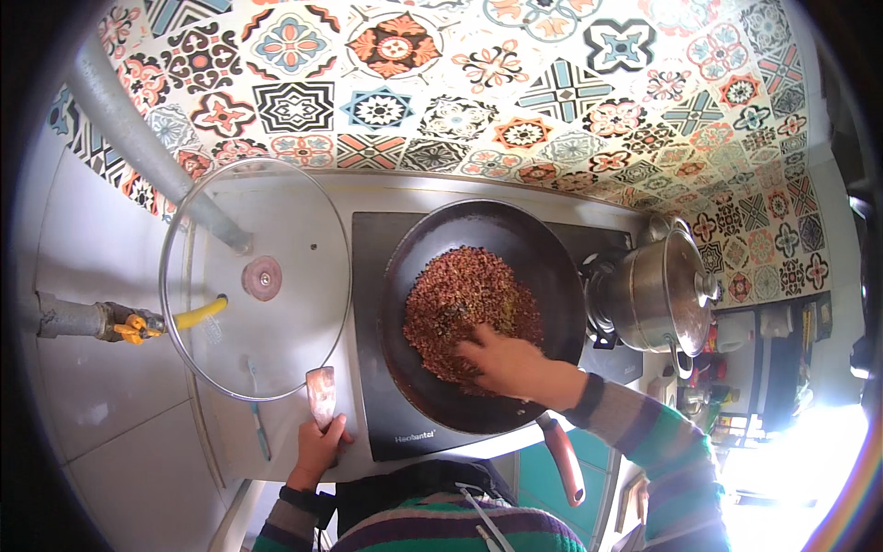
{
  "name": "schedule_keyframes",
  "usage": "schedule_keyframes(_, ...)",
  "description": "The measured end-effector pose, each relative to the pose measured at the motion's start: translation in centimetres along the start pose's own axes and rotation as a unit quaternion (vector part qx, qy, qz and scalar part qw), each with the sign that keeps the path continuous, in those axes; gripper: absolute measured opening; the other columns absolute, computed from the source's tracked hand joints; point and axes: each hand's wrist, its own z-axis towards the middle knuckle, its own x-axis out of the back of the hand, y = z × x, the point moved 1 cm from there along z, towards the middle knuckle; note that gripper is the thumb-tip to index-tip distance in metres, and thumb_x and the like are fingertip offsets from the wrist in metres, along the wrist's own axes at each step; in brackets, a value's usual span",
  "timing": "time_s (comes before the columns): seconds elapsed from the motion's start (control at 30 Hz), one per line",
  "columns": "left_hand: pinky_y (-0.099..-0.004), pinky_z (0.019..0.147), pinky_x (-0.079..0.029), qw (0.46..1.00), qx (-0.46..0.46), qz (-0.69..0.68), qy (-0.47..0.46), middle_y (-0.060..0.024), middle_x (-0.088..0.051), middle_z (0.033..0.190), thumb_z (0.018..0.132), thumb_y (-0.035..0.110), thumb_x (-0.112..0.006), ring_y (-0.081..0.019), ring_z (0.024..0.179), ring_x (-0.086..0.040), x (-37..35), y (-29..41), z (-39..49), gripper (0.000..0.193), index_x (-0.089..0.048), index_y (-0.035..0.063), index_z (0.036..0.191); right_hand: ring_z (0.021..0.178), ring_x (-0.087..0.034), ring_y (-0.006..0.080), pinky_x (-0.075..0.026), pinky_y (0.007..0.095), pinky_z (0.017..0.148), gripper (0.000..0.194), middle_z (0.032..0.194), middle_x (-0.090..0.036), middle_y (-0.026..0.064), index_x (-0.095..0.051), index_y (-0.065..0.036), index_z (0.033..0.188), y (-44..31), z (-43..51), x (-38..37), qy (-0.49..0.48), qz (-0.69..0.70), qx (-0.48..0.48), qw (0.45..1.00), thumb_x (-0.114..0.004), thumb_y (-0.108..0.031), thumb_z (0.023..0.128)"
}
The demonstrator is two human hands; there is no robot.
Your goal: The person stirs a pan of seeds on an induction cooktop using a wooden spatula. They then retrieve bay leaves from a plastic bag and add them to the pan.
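Note:
A dark frying pan (441, 231) with a reddish-brown handle sits on the black glass cooktop (376, 414). Small reddish-brown husks or grains, perhaps Sichuan peppercorns (462, 283), cover much of its bottom. My right hand (517, 362) reaches into the pan, its fingers in the grains; whether they pinch any is hidden. At the counter's front edge, my left hand (319, 445) grips a flat wooden spatula (321, 397), blade end pointing up and away from me. The blade tip overlaps the rim of a glass lid (296, 207) in view; contact is unclear.
Right of the pan stands a lidded steel pot (641, 297). A toothbrush (259, 431) lies on the counter (227, 428) at left. A yellow gas hose (200, 314) and a grey pipe (138, 131) run beside the lid. The pan handle (564, 466) juts past the front edge.

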Motion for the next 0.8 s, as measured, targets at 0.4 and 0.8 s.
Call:
schedule_keyframes(0.4, -0.0279, 0.051, -0.047, 0.999, -0.008, 0.034, 0.005, -0.0041, -0.064, 0.057, 0.091, 0.026, -0.061, -0.0114, 0.05, -0.058, 0.2, -0.1, 0.3, 0.037, -0.066, 0.0006, 0.063, 0.111, -0.053, 0.037, -0.054, 0.0464, 0.084, 0.045, 0.122, -0.048, 0.0141, -0.054, -0.015, 0.118, 2.7, 1.0, 1.4, 0.088, -0.043, -0.063, 0.993, -0.071, -0.016, 0.076)
schedule_keyframes(0.8, -0.028, 0.051, -0.046, 1.0, -0.009, 0.013, -0.002, -0.0052, -0.064, 0.059, 0.091, 0.025, -0.061, -0.0116, 0.05, -0.057, 0.2, 0.5, 0.1, 0.037, -0.065, -0.0001, 0.064, 0.116, -0.051, 0.0374, -0.05, 0.048, 0.089, 0.051, 0.127, -0.049, 0.0154, -0.053, -0.014, 0.123, 5.5, 4.1, 2.9, 0.156, -0.121, -0.078, 0.977, -0.072, -0.02, 0.077)
